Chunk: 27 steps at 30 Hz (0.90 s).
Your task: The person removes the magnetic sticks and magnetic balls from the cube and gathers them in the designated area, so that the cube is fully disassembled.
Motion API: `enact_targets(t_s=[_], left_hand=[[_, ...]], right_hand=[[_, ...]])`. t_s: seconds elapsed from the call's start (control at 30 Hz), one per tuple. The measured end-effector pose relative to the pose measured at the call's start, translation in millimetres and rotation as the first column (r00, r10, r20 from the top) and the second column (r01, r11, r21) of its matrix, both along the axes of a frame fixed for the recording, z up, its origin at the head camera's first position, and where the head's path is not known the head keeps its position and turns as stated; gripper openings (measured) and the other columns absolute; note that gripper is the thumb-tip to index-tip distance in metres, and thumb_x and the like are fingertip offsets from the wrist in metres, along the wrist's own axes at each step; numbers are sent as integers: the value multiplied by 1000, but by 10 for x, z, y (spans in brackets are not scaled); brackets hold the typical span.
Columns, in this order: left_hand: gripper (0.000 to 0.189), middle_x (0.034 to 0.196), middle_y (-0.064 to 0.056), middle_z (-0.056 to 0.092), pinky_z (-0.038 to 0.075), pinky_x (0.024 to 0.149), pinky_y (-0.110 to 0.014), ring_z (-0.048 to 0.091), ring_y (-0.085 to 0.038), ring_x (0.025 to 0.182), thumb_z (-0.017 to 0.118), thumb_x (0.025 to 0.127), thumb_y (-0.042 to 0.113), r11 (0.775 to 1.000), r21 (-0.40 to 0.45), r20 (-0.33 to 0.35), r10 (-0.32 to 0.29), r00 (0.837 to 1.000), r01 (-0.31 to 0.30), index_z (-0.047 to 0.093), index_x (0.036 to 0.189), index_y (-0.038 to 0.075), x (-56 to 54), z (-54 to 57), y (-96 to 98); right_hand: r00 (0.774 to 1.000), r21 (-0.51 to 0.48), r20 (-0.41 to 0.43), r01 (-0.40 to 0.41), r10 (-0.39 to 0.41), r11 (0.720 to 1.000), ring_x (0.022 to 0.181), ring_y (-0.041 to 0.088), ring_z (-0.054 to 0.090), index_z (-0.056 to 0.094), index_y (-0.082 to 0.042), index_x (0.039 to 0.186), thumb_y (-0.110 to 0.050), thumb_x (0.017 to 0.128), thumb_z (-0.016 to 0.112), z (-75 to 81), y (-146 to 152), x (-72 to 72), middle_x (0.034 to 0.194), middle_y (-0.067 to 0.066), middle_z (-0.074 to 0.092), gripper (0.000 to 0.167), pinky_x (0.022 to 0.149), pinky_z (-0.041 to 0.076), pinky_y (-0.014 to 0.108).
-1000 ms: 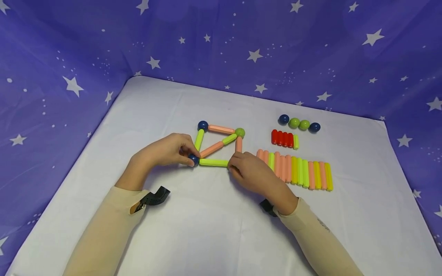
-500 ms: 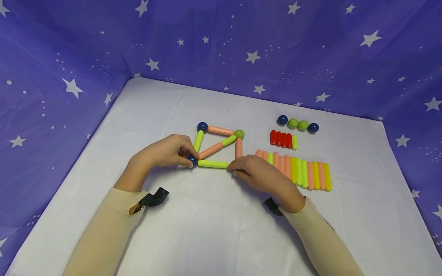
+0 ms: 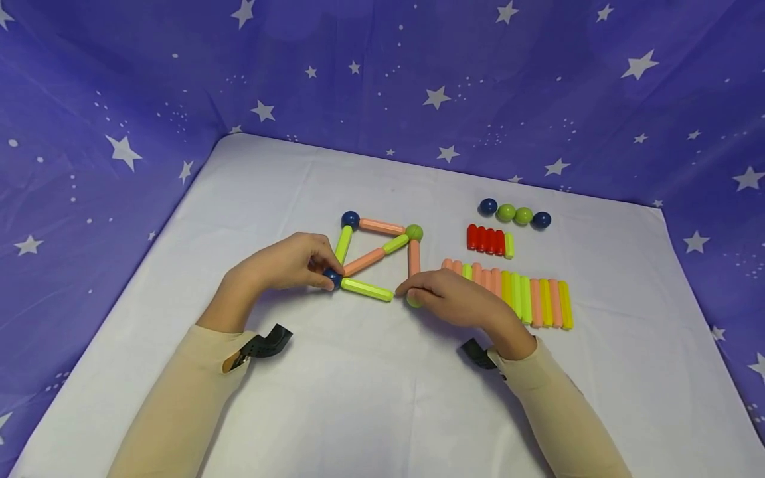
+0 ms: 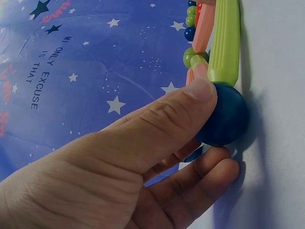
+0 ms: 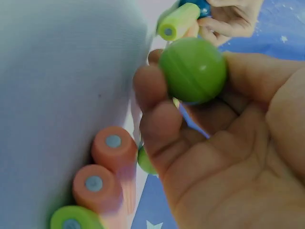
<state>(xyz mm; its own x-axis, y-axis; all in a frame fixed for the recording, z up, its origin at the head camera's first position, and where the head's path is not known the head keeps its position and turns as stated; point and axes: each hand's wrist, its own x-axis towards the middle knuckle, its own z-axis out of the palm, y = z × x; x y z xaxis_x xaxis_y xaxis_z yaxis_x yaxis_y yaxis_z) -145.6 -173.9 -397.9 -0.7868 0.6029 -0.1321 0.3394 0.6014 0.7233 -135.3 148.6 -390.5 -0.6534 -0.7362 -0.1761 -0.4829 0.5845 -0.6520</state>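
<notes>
Magnetic sticks and balls form a flat figure on the white table. My left hand (image 3: 293, 262) pinches the blue ball (image 4: 231, 114) at its near left corner between thumb and fingers. A lime stick (image 3: 367, 291) runs right from that ball, its far end loose, a short gap from my right fingertips. My right hand (image 3: 460, 299) holds a green ball (image 5: 193, 70) between thumb and fingers, partly hidden from the head view. Above it stretches an orange stick (image 3: 414, 255) toward another green ball (image 3: 414, 233). A diagonal orange stick (image 3: 364, 262) also leaves the pinched ball.
A row of orange, lime and yellow sticks (image 3: 540, 302) lies beside my right hand. Behind it are short red sticks (image 3: 491, 240) with a lime one, then a line of blue and green balls (image 3: 506, 212). A starry purple cloth (image 3: 382, 79) rises behind the table.
My right hand has drawn slightly right, and the green ball now shows under it. The lime stick's right end has swung toward the near side. My left hand keeps its place.
</notes>
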Motion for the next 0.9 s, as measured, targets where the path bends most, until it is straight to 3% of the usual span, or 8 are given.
enact_targets(t_s=[0.07, 0.17, 0.37, 0.5, 0.63, 0.7, 0.8, 0.9], left_hand=[[23, 96, -2, 60, 49, 69, -33, 56, -16, 79, 82, 79, 17, 1000, -2, 0, -2, 1000, 2, 77, 102, 18, -2, 0, 1], [23, 96, -2, 60, 49, 69, -32, 56, -16, 79, 82, 80, 16, 1000, -2, 5, -2, 1000, 2, 77, 102, 17, -2, 4, 6], [23, 95, -3, 60, 49, 68, -32, 56, -17, 78, 82, 80, 16, 1000, -3, 14, -9, 1000, 9, 76, 103, 17, 1, 3, -3], [23, 95, -2, 60, 49, 68, -32, 56, -16, 78, 82, 80, 17, 1000, -5, 5, -9, 1000, 9, 76, 102, 17, -4, 6, -16], [23, 94, -3, 60, 49, 68, -33, 56, -17, 78, 82, 80, 17, 1000, 11, 5, -19, 1000, 19, 76, 102, 16, -9, 22, -2], [23, 94, -4, 60, 49, 68, -33, 56, -17, 78, 82, 80, 16, 1000, 18, 11, -26, 1000, 25, 76, 102, 15, -7, 27, 9], [23, 93, -4, 60, 49, 69, -33, 56, -17, 78, 82, 80, 16, 1000, 14, 22, -25, 999, 25, 75, 102, 15, 3, 29, 10], [23, 93, -4, 60, 49, 68, -33, 56, -17, 78, 82, 80, 16, 1000, 5, 25, -15, 1000, 15, 75, 102, 15, 19, 27, -9]], right_hand=[[999, -23, 41, 23, -22, 999, 81, 12, 56, 68, -17, 119, -20, 101, 53, 29, 37, -10, 91, -5, 64, 23, 77, 48, 32], [992, -73, 112, 69, -61, 995, 75, 16, 52, 67, -16, 118, -19, 97, 59, 100, 103, -25, 83, -1, 59, 22, 69, 45, 31], [950, -172, 282, 184, -131, 968, 77, 34, 57, 67, -11, 116, -9, 91, 65, 220, 246, -71, 99, 6, 67, 26, 60, 49, 35], [948, -227, 252, 252, -193, 941, 85, 34, 61, 66, -9, 116, -7, 90, 66, 288, 392, -124, 102, 9, 67, 27, 68, 53, 35], [942, -254, 145, 331, -303, 909, 98, 27, 58, 63, -6, 120, -10, 89, 69, 359, 664, -185, 110, 9, 62, 31, 81, 51, 29], [916, -214, 108, 402, -387, 891, 100, 27, 56, 60, -4, 124, -14, 90, 71, 384, 842, -233, 113, 10, 60, 36, 79, 51, 27], [854, -93, 37, 520, -519, 849, 102, 24, 51, 57, -6, 128, -23, 91, 71, 402, 1127, -362, 115, 9, 57, 44, 77, 50, 24], [803, 8, 8, 596, -596, 803, 101, 25, 50, 53, -5, 128, -25, 91, 70, 400, 1424, -529, 114, 12, 55, 46, 82, 50, 31]])
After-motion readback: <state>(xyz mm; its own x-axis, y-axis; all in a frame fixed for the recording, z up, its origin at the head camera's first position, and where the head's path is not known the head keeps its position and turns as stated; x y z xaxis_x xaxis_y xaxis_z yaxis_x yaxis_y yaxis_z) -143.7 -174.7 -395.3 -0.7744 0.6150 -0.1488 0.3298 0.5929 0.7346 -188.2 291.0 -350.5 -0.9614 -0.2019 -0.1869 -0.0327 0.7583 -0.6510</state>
